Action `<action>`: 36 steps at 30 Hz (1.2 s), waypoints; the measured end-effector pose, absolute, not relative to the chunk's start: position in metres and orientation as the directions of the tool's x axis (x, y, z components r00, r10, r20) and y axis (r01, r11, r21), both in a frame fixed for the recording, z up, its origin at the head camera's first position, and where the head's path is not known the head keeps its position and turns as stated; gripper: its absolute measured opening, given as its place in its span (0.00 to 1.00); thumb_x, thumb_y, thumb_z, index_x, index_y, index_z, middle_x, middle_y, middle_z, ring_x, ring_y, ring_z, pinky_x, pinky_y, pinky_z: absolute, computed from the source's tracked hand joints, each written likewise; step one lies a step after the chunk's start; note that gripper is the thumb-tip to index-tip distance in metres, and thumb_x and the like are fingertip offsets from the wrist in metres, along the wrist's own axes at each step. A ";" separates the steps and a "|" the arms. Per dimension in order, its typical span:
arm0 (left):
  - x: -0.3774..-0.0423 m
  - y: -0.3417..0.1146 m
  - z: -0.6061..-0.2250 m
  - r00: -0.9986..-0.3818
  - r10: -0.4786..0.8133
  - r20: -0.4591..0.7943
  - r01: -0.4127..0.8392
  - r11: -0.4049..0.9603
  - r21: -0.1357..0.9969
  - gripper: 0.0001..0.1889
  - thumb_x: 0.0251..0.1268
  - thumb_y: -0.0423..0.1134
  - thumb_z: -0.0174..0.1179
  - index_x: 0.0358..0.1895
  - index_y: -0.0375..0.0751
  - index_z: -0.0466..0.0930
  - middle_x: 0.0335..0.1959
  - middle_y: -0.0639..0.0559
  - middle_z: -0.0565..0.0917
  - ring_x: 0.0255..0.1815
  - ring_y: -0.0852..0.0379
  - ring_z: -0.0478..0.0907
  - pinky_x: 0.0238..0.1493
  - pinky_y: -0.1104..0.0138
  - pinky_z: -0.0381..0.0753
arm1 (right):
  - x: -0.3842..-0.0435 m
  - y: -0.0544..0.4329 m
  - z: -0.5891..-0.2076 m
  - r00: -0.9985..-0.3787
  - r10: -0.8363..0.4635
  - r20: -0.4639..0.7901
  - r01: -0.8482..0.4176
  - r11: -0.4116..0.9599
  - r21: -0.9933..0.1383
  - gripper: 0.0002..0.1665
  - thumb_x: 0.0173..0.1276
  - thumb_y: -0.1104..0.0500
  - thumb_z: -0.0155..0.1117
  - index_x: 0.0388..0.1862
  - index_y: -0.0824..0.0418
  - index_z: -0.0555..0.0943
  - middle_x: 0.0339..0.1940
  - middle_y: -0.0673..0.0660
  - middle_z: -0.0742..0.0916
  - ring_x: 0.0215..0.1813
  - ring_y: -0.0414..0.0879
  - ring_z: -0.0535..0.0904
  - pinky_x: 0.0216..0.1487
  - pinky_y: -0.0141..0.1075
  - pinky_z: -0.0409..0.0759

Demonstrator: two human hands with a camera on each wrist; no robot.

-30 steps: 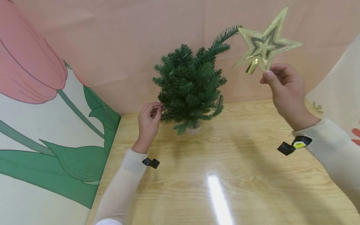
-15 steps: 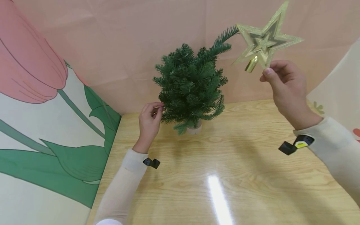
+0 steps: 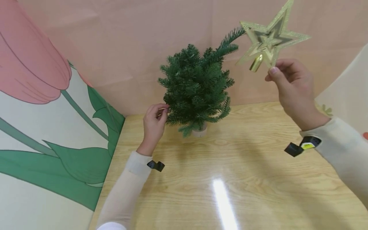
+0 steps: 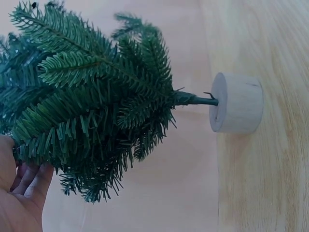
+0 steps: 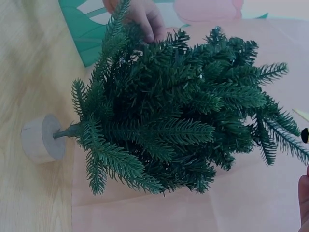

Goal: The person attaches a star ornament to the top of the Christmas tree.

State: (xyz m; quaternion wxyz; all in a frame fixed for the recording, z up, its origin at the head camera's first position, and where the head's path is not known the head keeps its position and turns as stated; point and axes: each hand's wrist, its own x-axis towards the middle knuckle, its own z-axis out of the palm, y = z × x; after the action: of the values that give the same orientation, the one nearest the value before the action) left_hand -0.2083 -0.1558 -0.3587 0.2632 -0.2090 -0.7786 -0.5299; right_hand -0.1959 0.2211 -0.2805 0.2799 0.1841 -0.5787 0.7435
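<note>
A small artificial Christmas tree (image 3: 195,86) stands upright on a round pale wooden base (image 4: 236,103). My left hand (image 3: 154,123) pinches a branch low on the tree's left side, the fingertips partly hidden among the needles. Up to the right, my right hand (image 3: 296,91) holds a gold star tree topper (image 3: 271,40) by one lower point, between thumb and fingers. A short gold tube hangs from the star's back. The star's left point overlaps the tip of the long top branch (image 3: 230,40), which bends out to the right. In the right wrist view, only a sliver of the star shows.
The tree stands near the back of a light wood-grain table (image 3: 247,179). Close behind it hangs a pink cloth backdrop (image 3: 138,41). A panel with printed tulips (image 3: 77,153) rises along the table's left side.
The right hand has lifted the star slightly, and the star's tip now overlaps the end of the top branch more. The left hand keeps its place on the tree.
</note>
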 end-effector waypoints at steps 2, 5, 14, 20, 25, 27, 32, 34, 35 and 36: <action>-0.209 -0.155 -0.359 -0.773 0.047 0.632 0.606 0.348 0.715 0.08 0.70 0.24 0.53 0.46 0.27 0.81 0.43 0.37 0.77 0.43 0.45 0.84 0.45 0.66 0.85 | -0.196 0.220 -0.280 -0.775 0.198 0.600 -0.629 -0.157 -0.761 0.11 0.65 0.73 0.64 0.45 0.77 0.79 0.34 0.60 0.84 0.33 0.47 0.81 0.44 0.31 0.80; -0.209 -0.155 -0.359 -0.772 0.046 0.634 0.607 0.350 0.713 0.08 0.70 0.24 0.53 0.45 0.27 0.81 0.43 0.37 0.77 0.43 0.45 0.84 0.45 0.66 0.85 | -0.196 0.216 -0.278 -0.775 0.196 0.601 -0.629 -0.141 -0.765 0.11 0.64 0.72 0.65 0.45 0.76 0.79 0.34 0.60 0.84 0.33 0.47 0.81 0.44 0.31 0.79; -0.209 -0.154 -0.359 -0.771 0.044 0.636 0.607 0.355 0.711 0.08 0.71 0.25 0.53 0.46 0.27 0.81 0.43 0.37 0.78 0.43 0.46 0.84 0.45 0.63 0.85 | -0.199 0.207 -0.271 -0.775 0.191 0.603 -0.627 -0.115 -0.770 0.10 0.65 0.70 0.66 0.44 0.74 0.80 0.33 0.59 0.84 0.33 0.47 0.81 0.45 0.31 0.78; -0.211 -0.153 -0.359 -0.774 0.038 0.632 0.601 0.356 0.715 0.08 0.71 0.25 0.53 0.46 0.27 0.81 0.43 0.38 0.77 0.44 0.46 0.84 0.45 0.66 0.85 | -0.200 0.200 -0.265 -0.764 0.168 0.623 -0.641 -0.084 -0.763 0.11 0.66 0.68 0.66 0.44 0.74 0.80 0.32 0.60 0.84 0.34 0.47 0.81 0.46 0.32 0.78; -0.210 -0.154 -0.360 -0.777 0.040 0.628 0.601 0.342 0.722 0.08 0.71 0.25 0.53 0.46 0.27 0.81 0.43 0.38 0.77 0.44 0.46 0.83 0.46 0.67 0.84 | -0.203 0.196 -0.263 -0.722 0.153 0.675 -0.688 -0.058 -0.723 0.09 0.67 0.70 0.64 0.44 0.75 0.80 0.32 0.61 0.84 0.34 0.48 0.81 0.44 0.33 0.79; -0.210 -0.154 -0.361 -0.776 0.038 0.629 0.603 0.336 0.724 0.08 0.70 0.25 0.53 0.45 0.27 0.81 0.43 0.37 0.77 0.44 0.46 0.83 0.45 0.67 0.84 | -0.204 0.194 -0.262 -0.693 0.141 0.708 -0.716 -0.012 -0.698 0.09 0.68 0.69 0.63 0.43 0.75 0.80 0.31 0.61 0.84 0.33 0.48 0.81 0.42 0.33 0.80; -0.210 -0.154 -0.361 -0.777 0.035 0.628 0.603 0.327 0.728 0.08 0.70 0.25 0.53 0.46 0.26 0.81 0.43 0.37 0.78 0.44 0.46 0.84 0.45 0.66 0.85 | -0.205 0.191 -0.257 -0.686 0.126 0.717 -0.724 -0.020 -0.689 0.09 0.67 0.70 0.63 0.43 0.76 0.80 0.32 0.62 0.84 0.33 0.48 0.81 0.42 0.32 0.79; -0.210 -0.154 -0.361 -0.778 0.036 0.628 0.603 0.327 0.728 0.08 0.70 0.24 0.53 0.46 0.26 0.81 0.43 0.37 0.77 0.44 0.46 0.84 0.45 0.65 0.85 | -0.205 0.189 -0.256 -0.687 0.117 0.717 -0.724 -0.033 -0.689 0.08 0.67 0.71 0.63 0.43 0.76 0.80 0.32 0.62 0.84 0.33 0.48 0.81 0.43 0.32 0.80; -0.210 -0.154 -0.361 -0.777 0.035 0.628 0.603 0.327 0.728 0.08 0.70 0.24 0.53 0.46 0.26 0.81 0.43 0.37 0.77 0.44 0.46 0.84 0.45 0.65 0.85 | -0.205 0.189 -0.255 -0.691 0.116 0.713 -0.721 -0.043 -0.691 0.08 0.67 0.71 0.63 0.43 0.75 0.80 0.32 0.61 0.84 0.33 0.48 0.81 0.43 0.32 0.80; -0.209 -0.154 -0.362 -0.778 0.035 0.627 0.601 0.329 0.728 0.08 0.70 0.24 0.53 0.46 0.26 0.81 0.43 0.37 0.77 0.44 0.45 0.84 0.45 0.65 0.85 | -0.206 0.188 -0.254 -0.691 0.113 0.714 -0.722 -0.045 -0.691 0.07 0.67 0.71 0.62 0.42 0.75 0.80 0.32 0.61 0.84 0.33 0.47 0.81 0.43 0.32 0.80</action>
State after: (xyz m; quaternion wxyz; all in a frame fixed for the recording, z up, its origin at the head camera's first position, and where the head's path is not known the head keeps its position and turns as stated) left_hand -0.2094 -0.1543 -0.3616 0.2618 -0.2060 -0.7721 -0.5412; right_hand -0.2056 0.1878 -0.2541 0.3070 0.2459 -0.6190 0.6798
